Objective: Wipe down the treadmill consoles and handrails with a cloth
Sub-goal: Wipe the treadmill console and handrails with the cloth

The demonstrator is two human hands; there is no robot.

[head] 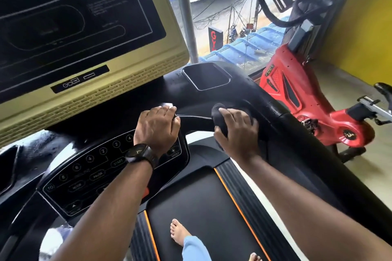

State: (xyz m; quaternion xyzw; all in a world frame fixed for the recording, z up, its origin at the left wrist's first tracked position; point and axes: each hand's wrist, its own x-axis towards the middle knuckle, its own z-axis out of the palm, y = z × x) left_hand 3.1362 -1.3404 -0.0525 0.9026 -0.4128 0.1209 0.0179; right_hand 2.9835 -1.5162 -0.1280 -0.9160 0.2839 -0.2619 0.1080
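Note:
I stand on a black treadmill. Its console has a dark screen in a cream frame (pixel 135 63) and a black button panel (pixel 89 167) below. A black front handrail bar (pixel 197 122) runs between my hands. My left hand (pixel 158 128), with a dark watch on the wrist, grips the bar's left end; something small and white (pixel 167 105) shows by its fingertips. My right hand (pixel 237 131) holds a dark cloth (pixel 218 112) wrapped against the bar's right end, where it joins the right side rail (pixel 297 133).
A cup-holder recess (pixel 206 77) sits in the console top. The black belt (pixel 201 207) with orange edging carries my bare feet (pixel 178 232). A red exercise bike (pixel 307 99) stands close on the right by a yellow wall. A window ahead overlooks a street.

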